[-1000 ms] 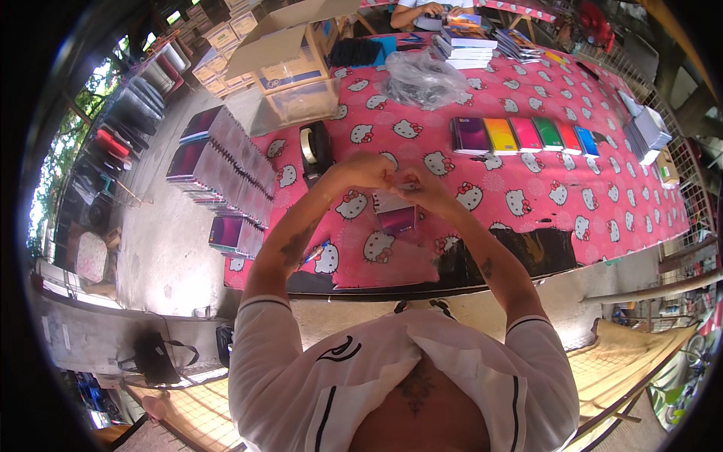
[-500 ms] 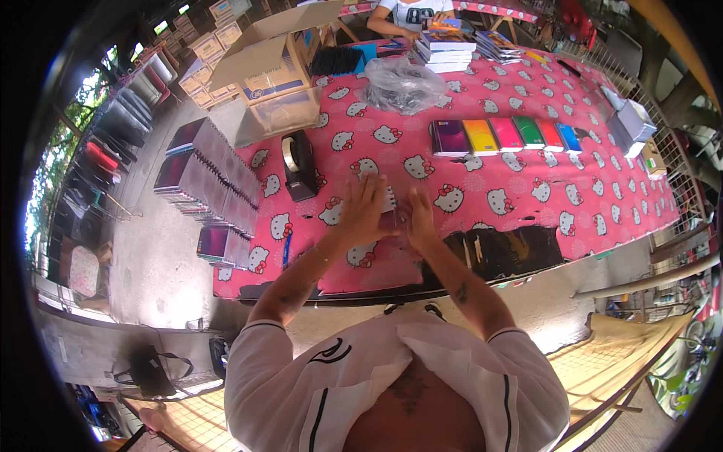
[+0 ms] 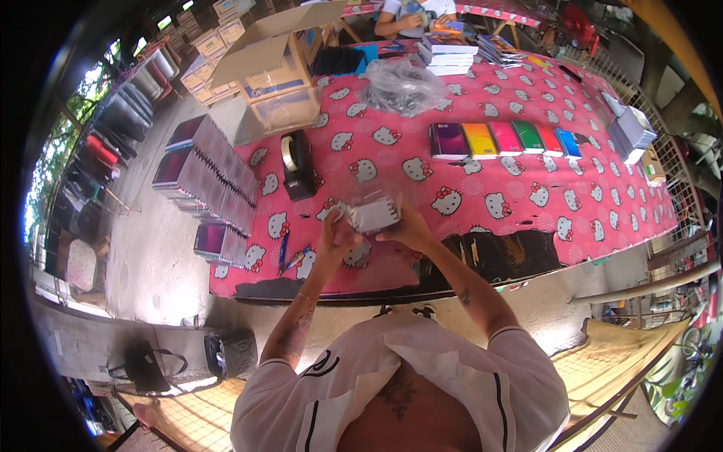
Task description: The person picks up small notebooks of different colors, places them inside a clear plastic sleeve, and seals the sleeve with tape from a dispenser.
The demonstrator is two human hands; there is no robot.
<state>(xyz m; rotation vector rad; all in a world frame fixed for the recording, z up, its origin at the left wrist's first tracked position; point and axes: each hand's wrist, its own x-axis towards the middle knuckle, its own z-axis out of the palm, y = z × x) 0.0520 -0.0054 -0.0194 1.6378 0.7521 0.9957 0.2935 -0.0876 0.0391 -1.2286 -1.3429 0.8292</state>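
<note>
I saw the pink patterned tablecloth (image 3: 527, 113) covering the whole table. Cardboard box (image 3: 275, 64) stood open at the far left corner w/ a blue label on its side. A crumpled clear plastic bag (image 3: 403, 84) lay right of it. Row of notebooks (image 3: 504, 139), purple thru blue, sat mid-right. Black tape dispenser (image 3: 295, 162) stood nearer. Left hand (image 3: 335, 233) & right hand (image 3: 410, 230) both held a small wrapped notebook (image 3: 373, 215) over the near edge, fingers closed on its sides.

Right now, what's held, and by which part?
Both hands hold one small spiral notebook in a clear wrapper above the table: left hand at its left edge, right hand at its right edge.
</note>
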